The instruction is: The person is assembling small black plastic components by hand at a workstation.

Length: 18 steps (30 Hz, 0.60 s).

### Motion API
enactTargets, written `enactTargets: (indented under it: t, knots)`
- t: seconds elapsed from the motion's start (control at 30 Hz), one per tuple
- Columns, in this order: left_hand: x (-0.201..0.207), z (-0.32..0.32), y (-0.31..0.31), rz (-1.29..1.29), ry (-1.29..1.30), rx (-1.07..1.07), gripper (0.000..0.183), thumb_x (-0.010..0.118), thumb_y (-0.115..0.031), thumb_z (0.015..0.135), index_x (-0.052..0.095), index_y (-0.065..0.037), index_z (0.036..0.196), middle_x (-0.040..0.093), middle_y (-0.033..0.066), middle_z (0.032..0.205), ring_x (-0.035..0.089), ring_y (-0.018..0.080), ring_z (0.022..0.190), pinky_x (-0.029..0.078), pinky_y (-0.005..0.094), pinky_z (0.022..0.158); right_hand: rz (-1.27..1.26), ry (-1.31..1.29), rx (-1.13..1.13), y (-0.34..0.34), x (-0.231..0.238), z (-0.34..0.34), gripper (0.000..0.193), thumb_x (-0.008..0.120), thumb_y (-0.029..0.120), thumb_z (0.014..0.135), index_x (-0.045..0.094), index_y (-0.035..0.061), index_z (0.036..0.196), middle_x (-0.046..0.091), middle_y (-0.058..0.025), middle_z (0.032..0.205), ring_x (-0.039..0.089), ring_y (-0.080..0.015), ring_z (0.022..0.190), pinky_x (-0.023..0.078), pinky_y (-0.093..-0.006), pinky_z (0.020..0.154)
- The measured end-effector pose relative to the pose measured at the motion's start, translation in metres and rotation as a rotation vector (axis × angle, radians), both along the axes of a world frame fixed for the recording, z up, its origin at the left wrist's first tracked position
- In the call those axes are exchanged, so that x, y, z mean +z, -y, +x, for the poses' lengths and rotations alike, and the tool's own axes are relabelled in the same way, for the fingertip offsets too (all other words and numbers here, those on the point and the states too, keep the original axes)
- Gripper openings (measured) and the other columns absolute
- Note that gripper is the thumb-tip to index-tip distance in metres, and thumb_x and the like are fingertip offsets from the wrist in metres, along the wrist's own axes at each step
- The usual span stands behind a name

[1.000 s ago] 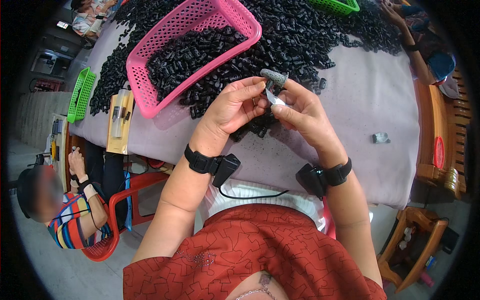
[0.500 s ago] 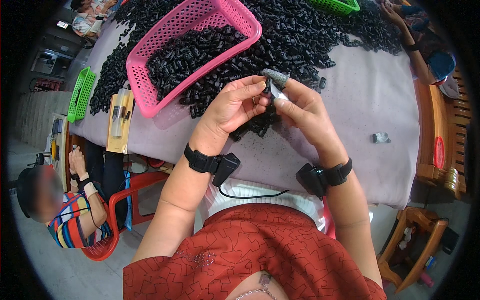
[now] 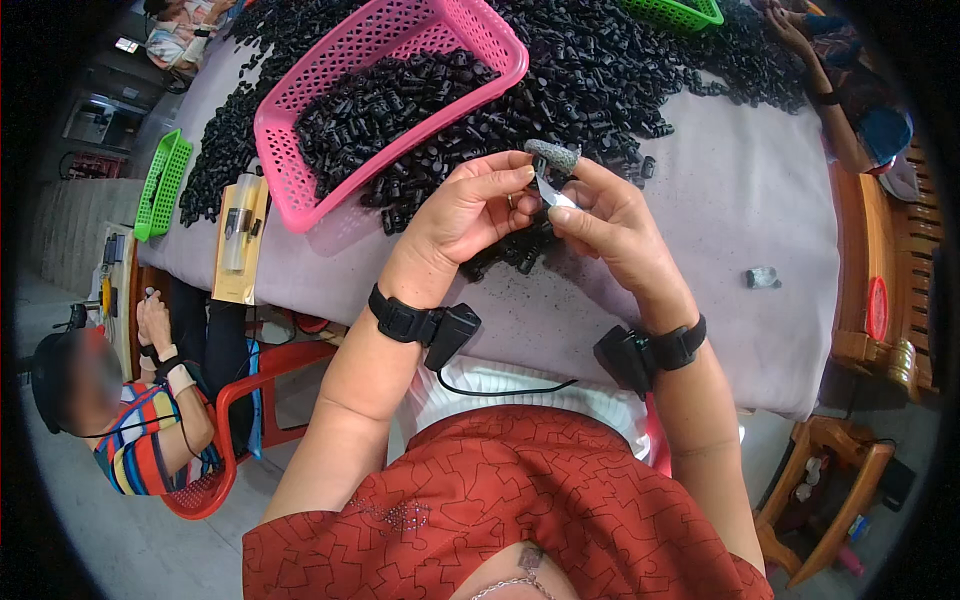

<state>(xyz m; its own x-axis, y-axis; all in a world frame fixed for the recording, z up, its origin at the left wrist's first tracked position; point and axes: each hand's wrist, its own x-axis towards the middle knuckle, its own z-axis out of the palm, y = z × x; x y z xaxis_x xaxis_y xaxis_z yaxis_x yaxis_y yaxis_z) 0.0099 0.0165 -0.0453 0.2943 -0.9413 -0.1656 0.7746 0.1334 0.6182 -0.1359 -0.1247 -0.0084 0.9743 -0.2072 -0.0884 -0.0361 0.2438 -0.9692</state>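
My left hand pinches a small black plastic part between thumb and fingers; the fingers hide much of it. My right hand is closed on a small knife with a white grip, and its blade points up and left against the part. A grey speckled finger cover sits on my right index finger. Both hands are close together over the near edge of a heap of black plastic parts. Left of them, a pink perforated basket is tilted over the heap with many parts in it.
A grey finger cover lies on the cloth-covered table at right. At left are a yellow board with a clear tube and a green basket. A co-worker sits on a red chair; others work across the table.
The knife blade has turned slightly and shows more plainly beside the black part. My fingers have shifted a little; the rest is nearly the same.
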Motion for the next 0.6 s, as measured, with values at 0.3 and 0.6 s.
enactTargets:
  t: [0.3, 0.6]
  knots:
    - [-0.0005, -0.0003, 0.0012, -0.014, -0.023, -0.015, 0.016, 0.061, -0.012, 0.093, 0.062, -0.003, 0.107, 0.066, 0.0045, 0.086, 0.063, 0.0115, 0.071, 0.054, 0.0247, 0.065, -0.002, 0.055, 0.013, 0.0019, -0.0042, 0.0002, 0.045, 0.064, 0.010, 0.089, 0.054, 0.0044, 0.132, 0.056, 0.0042, 0.078, 0.045, -0.0020, 0.061, 0.034, -0.0175, 0.050]
    - [0.0046, -0.0045, 0.0015, 0.033, 0.018, -0.012, 0.015, 0.061, -0.008, 0.091, 0.061, -0.003, 0.105, 0.066, 0.0057, 0.088, 0.064, 0.0116, 0.071, 0.055, 0.0250, 0.067, 0.032, 0.000, -0.052, 0.0022, -0.0023, 0.0014, 0.035, 0.062, 0.010, 0.091, 0.059, 0.0036, 0.125, 0.059, 0.0038, 0.082, 0.046, -0.0014, 0.063, 0.034, -0.0166, 0.051]
